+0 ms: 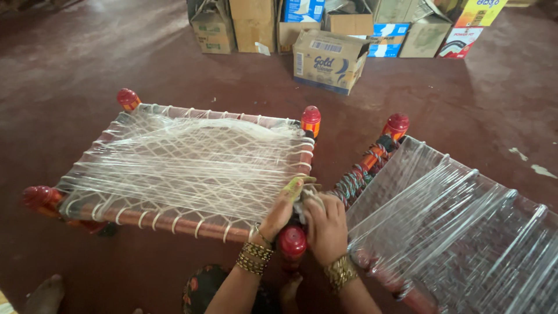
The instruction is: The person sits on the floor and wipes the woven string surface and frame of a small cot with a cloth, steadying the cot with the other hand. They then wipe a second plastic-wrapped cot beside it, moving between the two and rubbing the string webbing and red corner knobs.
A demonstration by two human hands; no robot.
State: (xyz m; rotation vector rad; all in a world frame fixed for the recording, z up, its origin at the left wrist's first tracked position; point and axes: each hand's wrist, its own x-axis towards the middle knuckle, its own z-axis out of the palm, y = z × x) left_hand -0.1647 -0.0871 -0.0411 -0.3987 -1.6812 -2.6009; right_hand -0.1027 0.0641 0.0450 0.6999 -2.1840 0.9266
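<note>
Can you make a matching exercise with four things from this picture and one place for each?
Things:
1. left hand
2. right hand
3. cardboard boxes
4. second wrapped stool

Places:
A. at the far side of the floor
B. on the right of the picture
C. on the corner of the near stool's netting
D. just beside the red knob

Pairs: 1-C, 2-D, 3-A, 4-B

A small craft workshop or storeroom.
The bare red-brown floor [87, 64] served as the work surface, two woven-cord stools [192, 168] wrapped in clear film stood on it, and stacked cardboard cartons [328, 58] lined the far side.
</note>
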